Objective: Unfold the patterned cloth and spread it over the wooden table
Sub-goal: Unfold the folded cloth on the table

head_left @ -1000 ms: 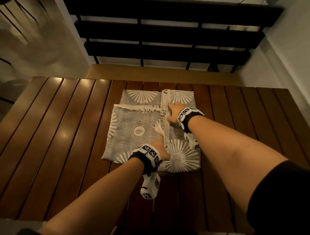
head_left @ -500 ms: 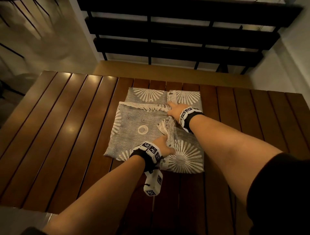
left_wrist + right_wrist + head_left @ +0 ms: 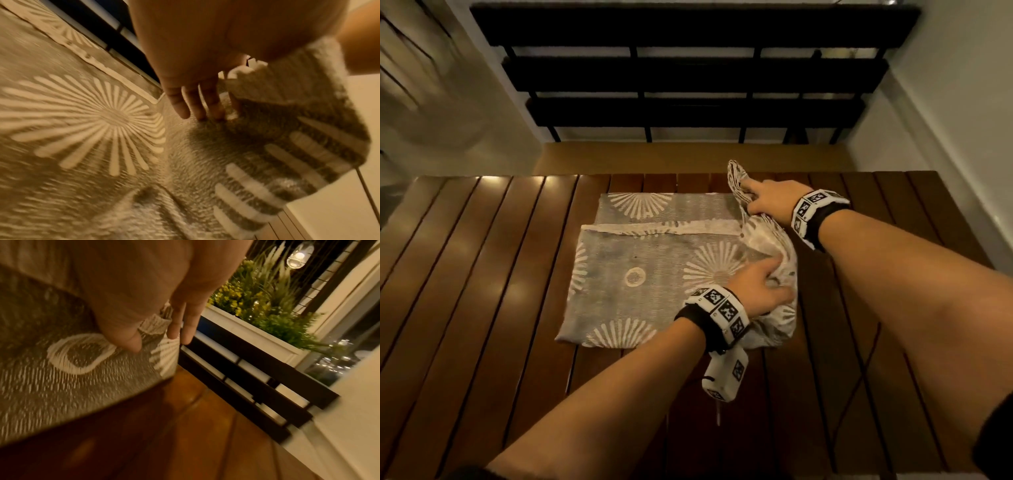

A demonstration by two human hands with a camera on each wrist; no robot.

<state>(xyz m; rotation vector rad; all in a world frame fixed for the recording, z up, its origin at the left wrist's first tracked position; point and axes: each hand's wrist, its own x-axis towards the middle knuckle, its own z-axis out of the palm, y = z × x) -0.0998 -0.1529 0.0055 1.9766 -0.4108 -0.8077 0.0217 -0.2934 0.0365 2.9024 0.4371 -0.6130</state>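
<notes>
At the centre of the slatted wooden desk [image 3: 482, 274], seen from the head view: patterned cloth [image 3: 647, 274], grey with pale sunburst and ring motifs, still mostly folded flat, one hemmed edge running across it from nine to three o'clock. Toward three o'clock of that flat part, a top layer peeled up and bunched into a loose roll between both hands. Left hand [image 3: 760, 291] at roughly four o'clock of the cloth, fingers curled into the gathered fabric near the front right corner, thumb on top; from the left wrist view, fingers [image 3: 195, 104] dug into the fold and the raised flap [image 3: 298, 129] draped just beside them. Right hand [image 3: 770, 202] at roughly one o'clock, at the far right corner, pinching a lifted edge that stands up past the far rim of the desk top; from the right wrist view, thumb [image 3: 127, 337] pressed on the fabric, two fingers [image 3: 180, 324] extended beyond its edge, cloth [image 3: 61, 369] hanging above the bare boards. Marker-printed bands on both wrists. Beyond twelve o'clock, a black slatted bench back [image 3: 688, 72] against pale walls. Farther off in the right wrist view, a white planter box [image 3: 246, 331] with green and yellow plants and a glowing hanging bulb [image 3: 298, 256].
</notes>
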